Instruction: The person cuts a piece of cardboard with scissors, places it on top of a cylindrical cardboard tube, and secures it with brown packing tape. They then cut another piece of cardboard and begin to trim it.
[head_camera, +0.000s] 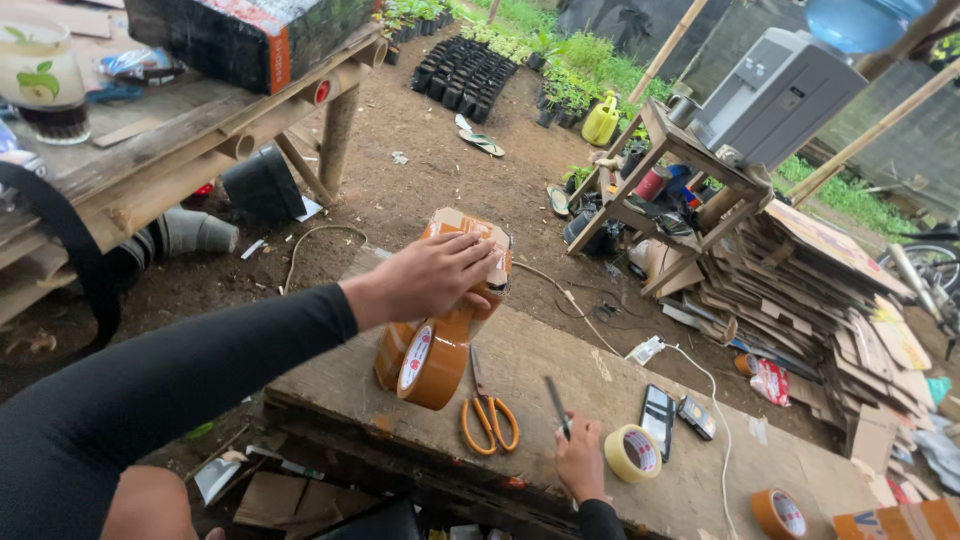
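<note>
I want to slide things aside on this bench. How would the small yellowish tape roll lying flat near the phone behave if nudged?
The yellowish tape roll lies flat on the wooden bench, so it would probably slide, not roll. It looks small and light. Tipped on edge, it could roll off.
</note>
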